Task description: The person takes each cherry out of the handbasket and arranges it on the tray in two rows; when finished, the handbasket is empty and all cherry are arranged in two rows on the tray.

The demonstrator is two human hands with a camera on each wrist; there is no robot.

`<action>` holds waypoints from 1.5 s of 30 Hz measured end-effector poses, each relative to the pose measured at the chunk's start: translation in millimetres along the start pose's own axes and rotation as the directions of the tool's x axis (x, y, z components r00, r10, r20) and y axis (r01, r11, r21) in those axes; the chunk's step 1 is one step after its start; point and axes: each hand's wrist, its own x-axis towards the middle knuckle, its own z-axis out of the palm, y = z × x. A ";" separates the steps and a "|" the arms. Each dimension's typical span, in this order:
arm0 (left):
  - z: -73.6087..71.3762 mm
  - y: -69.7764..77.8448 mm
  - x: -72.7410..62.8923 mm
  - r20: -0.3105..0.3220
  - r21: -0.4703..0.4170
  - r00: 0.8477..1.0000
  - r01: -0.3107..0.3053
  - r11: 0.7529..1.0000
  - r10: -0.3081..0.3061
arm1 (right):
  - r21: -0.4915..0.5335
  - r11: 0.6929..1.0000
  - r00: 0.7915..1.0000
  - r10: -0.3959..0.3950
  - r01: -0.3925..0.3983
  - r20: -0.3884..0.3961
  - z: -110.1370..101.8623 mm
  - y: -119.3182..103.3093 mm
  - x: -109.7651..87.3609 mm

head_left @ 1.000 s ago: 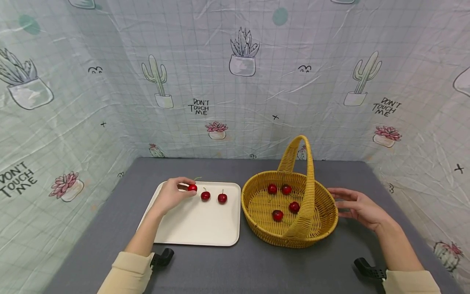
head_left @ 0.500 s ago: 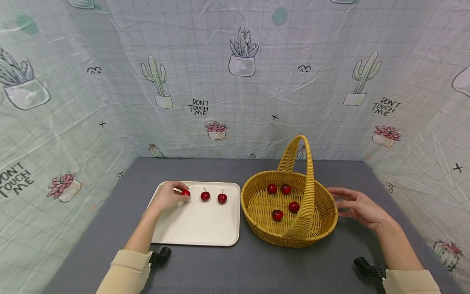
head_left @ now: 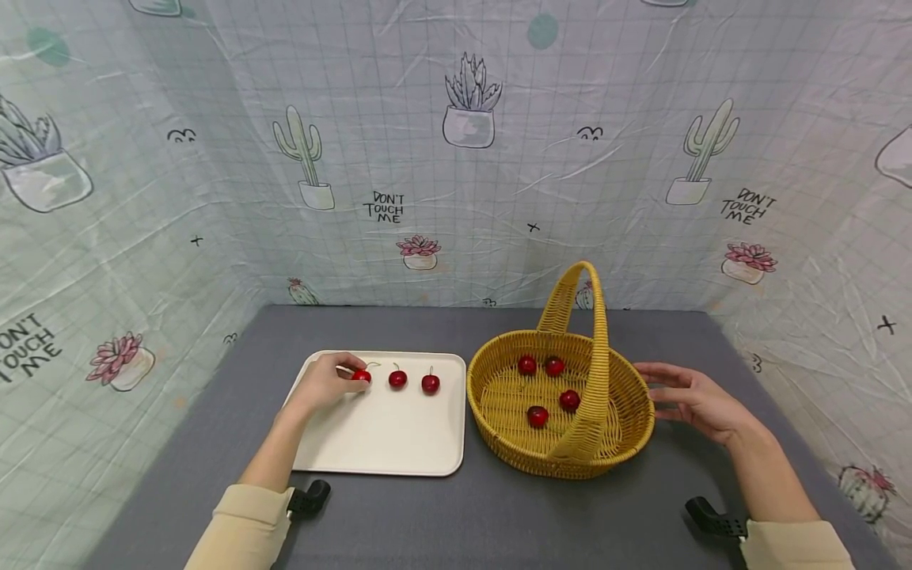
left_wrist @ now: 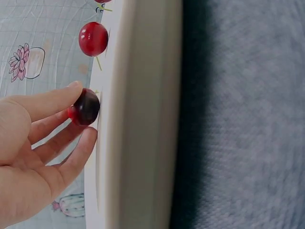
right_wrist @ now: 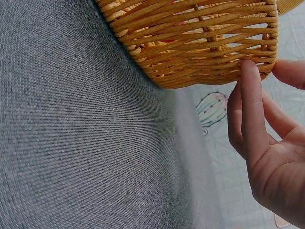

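Note:
My left hand (head_left: 329,383) pinches a red cherry (head_left: 361,377) low over the white tray (head_left: 399,443), near its back left. The left wrist view shows this cherry (left_wrist: 86,107) between thumb and fingers, its dark side close to the tray surface. To its right, a second cherry (head_left: 397,379) and a third cherry (head_left: 431,384) sit in a row with stems up. My right hand (head_left: 701,402) touches the outer right side of the yellow wicker basket (head_left: 492,435). In the right wrist view its fairly straight fingertips (right_wrist: 250,71) rest against the weave (right_wrist: 205,57).
Several cherries (head_left: 537,416) lie inside the basket, whose tall handle (head_left: 600,348) arches over it. Tray and basket stand side by side on a grey tabletop (head_left: 456,522). A printed cloth (head_left: 370,127) hangs behind and along both sides.
My left hand has moved left and slightly down with the cherry, bringing it beside the other two on the tray. The right hand and basket have stayed put.

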 end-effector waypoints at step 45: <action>60.0 100.6 3.1 0.165 -0.437 0.909 -0.280 0.855 0.382 | 0.025 0.999 0.998 -0.035 0.033 0.061 -4.0 6.0 3.9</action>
